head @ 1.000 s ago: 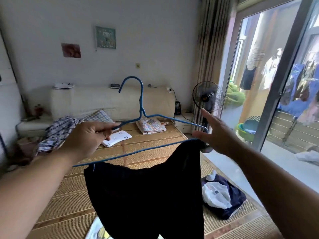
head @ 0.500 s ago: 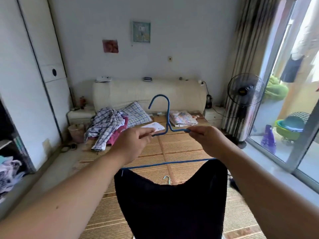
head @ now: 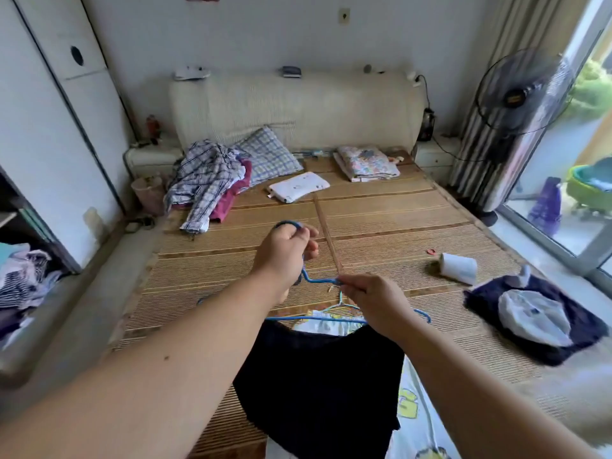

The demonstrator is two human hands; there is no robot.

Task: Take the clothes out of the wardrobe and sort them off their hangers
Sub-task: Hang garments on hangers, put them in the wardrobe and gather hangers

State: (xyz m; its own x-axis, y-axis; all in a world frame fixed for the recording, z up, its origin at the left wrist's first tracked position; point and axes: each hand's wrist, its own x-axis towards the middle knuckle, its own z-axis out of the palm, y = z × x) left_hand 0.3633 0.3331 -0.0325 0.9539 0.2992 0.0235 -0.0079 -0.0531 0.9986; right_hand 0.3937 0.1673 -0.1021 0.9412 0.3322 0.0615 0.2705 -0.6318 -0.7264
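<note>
**Item:** blue hanger (head: 319, 280), wire, carrying one black garment (head: 318, 385).

**Location:** in front of me, low over the near half of the bed (head: 381, 226). The garment is draped over the bottom bar and hangs down out of view.

**Left hand** (head: 281, 256): my fingers (head: 309, 250) are curled round the hook, whose loop shows above my fist.

**Right hand** (head: 374, 303): thumb and forefinger pinch the sloping wire just right of the neck. I cannot tell how the other fingers lie.

**Change noted:** a second ago I faced the window with the hanger raised, my left hand on its left shoulder and my right hand spread open at its far end. Since then I have turned to the bed and brought the hanger down. My left hand has moved up to the hook and my right has closed on the wire.

**Meaning, as I judge it:** the carry is over and the stripping step begins. The garment is not yet off its hanger and not yet sorted.

**Also entered:**
- Plaid shirts (head: 205, 180), heaped at the head of the bed, left side.
- Dark folded pile (head: 576, 329) at the bed's right edge, with a pale piece on top.
- Pale hanger (head: 341, 301), bare, lying on the mat just beyond my right hand.
- Wardrobe (head: 36, 127) to my left, with more clothes in its open part.
</note>
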